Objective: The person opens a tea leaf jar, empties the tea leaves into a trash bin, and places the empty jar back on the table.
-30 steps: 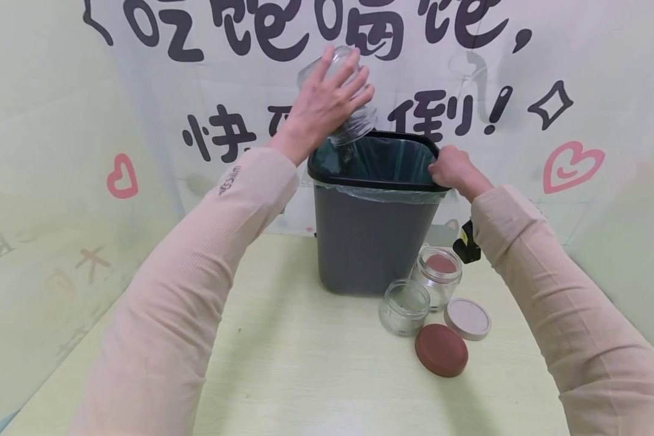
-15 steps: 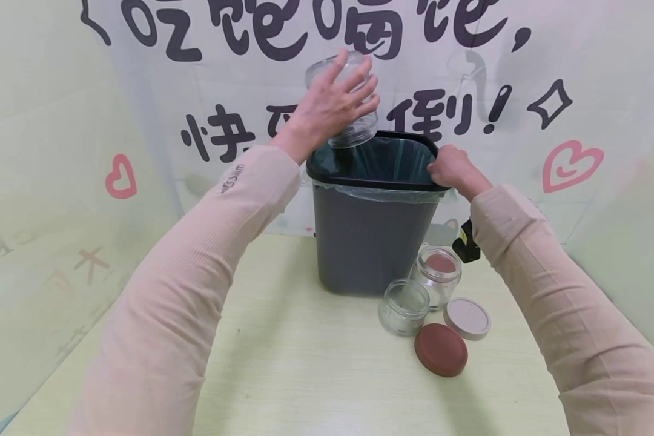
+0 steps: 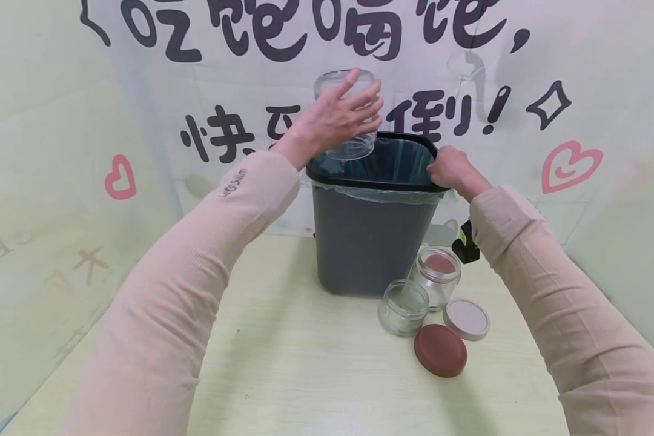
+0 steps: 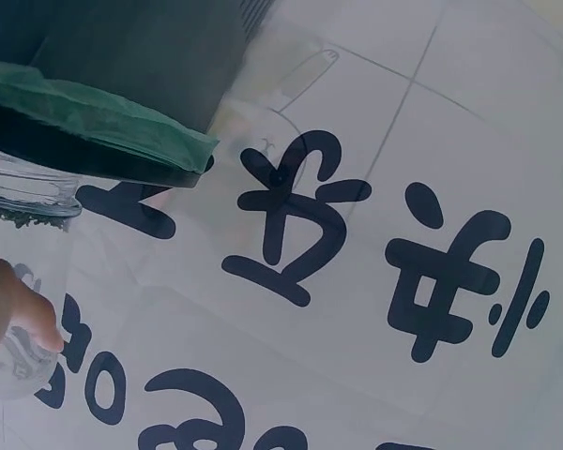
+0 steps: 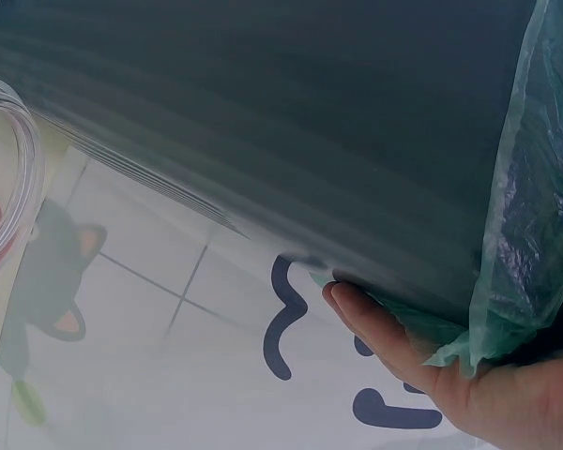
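My left hand grips a clear glass jar that is turned mouth-down over the left side of a grey trash bin. In the left wrist view, dark green bits cling by the jar's threaded neck, and the thumb lies against its body. At the bin's right corner, my right hand holds the black rim and the green liner bag. In the right wrist view its fingers lie against the bin's outer wall.
Two open glass jars, a shorter one and a taller one with something reddish showing inside, stand before the bin. A white lid and a red-brown lid lie beside them. A black object is by the right sleeve. A printed sheet hangs behind.
The left hand has lowered the jar slightly and tipped it from a slant to nearly straight upside down. Dark bits seen falling from it earlier no longer show. The right hand stays put.
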The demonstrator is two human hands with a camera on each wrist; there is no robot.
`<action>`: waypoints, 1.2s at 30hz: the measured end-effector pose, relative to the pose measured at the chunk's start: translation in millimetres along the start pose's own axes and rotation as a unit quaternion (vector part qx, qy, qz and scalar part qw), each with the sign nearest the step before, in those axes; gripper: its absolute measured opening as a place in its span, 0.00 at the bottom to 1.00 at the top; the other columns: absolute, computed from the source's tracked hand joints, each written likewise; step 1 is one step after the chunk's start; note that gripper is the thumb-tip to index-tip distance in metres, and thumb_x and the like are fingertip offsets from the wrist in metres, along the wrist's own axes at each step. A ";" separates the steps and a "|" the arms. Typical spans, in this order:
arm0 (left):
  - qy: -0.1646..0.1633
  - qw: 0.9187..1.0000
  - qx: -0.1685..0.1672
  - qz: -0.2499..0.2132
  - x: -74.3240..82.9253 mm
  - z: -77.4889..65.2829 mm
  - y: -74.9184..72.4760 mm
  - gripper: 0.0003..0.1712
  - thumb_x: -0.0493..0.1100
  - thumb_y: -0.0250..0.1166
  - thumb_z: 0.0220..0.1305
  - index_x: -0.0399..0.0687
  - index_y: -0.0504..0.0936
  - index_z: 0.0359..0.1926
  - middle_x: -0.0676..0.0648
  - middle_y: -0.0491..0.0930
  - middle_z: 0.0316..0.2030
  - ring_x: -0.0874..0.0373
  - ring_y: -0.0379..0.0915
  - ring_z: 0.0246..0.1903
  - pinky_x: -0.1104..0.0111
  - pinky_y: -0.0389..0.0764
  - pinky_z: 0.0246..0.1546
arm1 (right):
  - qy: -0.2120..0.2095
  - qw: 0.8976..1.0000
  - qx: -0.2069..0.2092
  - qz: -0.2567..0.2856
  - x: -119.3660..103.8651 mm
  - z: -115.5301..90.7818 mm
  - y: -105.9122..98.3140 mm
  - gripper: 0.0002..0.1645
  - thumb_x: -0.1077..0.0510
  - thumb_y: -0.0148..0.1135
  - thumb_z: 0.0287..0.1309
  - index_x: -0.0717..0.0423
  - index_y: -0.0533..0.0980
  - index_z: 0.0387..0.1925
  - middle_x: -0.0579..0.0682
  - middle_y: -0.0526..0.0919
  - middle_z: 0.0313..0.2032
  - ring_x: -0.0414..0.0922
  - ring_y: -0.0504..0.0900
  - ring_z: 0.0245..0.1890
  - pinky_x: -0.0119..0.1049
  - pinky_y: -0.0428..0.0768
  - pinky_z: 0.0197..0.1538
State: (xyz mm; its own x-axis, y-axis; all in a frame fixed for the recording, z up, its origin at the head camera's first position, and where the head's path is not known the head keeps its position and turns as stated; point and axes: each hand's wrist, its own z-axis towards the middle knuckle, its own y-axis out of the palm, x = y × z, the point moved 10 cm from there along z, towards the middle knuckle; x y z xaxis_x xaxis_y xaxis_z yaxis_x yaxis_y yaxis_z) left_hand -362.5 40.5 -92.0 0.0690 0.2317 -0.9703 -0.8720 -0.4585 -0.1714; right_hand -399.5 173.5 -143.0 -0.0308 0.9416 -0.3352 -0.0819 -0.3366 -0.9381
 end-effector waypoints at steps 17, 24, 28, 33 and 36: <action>0.031 0.980 -0.027 -0.196 4.5 2.6 -0.1 0.38 0.27 0.57 0.60 0.51 0.57 0.68 0.42 0.55 0.70 0.46 0.45 0.71 0.49 0.48 0.69 | 0.001 1.000 -0.005 -0.004 -1.1 0.5 0.3 0.14 0.64 0.39 0.61 0.72 0.68 0.33 0.63 0.67 0.35 0.58 0.68 0.38 0.42 0.70 0.38; 0.025 0.974 -0.051 -0.219 3.6 1.9 3.1 0.38 0.26 0.57 0.59 0.51 0.56 0.68 0.42 0.55 0.70 0.44 0.44 0.71 0.48 0.49 0.69 | 0.008 1.000 -0.005 0.002 -0.4 -0.7 0.4 0.15 0.64 0.39 0.61 0.74 0.68 0.37 0.62 0.67 0.35 0.57 0.68 0.38 0.41 0.70 0.37; 0.051 0.977 -0.058 -0.199 10.0 3.7 3.8 0.40 0.26 0.57 0.60 0.52 0.55 0.69 0.42 0.53 0.71 0.44 0.43 0.71 0.47 0.51 0.68 | 0.007 1.000 -0.002 -0.004 -0.1 -0.5 -0.8 0.14 0.64 0.38 0.60 0.73 0.68 0.35 0.62 0.67 0.34 0.57 0.69 0.37 0.41 0.70 0.37; 0.110 0.989 -0.025 -0.099 27.3 5.1 -1.4 0.43 0.28 0.59 0.58 0.56 0.54 0.71 0.43 0.53 0.71 0.45 0.45 0.71 0.49 0.54 0.67 | 0.000 1.000 -0.002 -0.013 -0.3 0.5 -0.7 0.13 0.64 0.39 0.60 0.72 0.68 0.32 0.62 0.67 0.33 0.57 0.69 0.36 0.42 0.71 0.38; 0.137 0.990 0.007 -0.025 37.7 3.9 -5.7 0.44 0.28 0.62 0.55 0.57 0.57 0.70 0.44 0.56 0.70 0.48 0.46 0.70 0.53 0.56 0.66 | -0.002 1.000 -0.004 -0.019 -0.8 1.5 0.3 0.14 0.63 0.39 0.60 0.72 0.68 0.32 0.63 0.68 0.34 0.58 0.69 0.37 0.44 0.72 0.39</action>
State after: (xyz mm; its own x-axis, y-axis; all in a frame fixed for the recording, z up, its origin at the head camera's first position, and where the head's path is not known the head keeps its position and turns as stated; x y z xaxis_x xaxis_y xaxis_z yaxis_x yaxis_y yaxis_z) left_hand -356.9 55.2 -127.0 0.2397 0.0122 -0.9708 -0.8704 -0.4401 -0.2205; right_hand -401.1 172.6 -142.9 -0.0316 0.9537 -0.2993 -0.0753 -0.3008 -0.9507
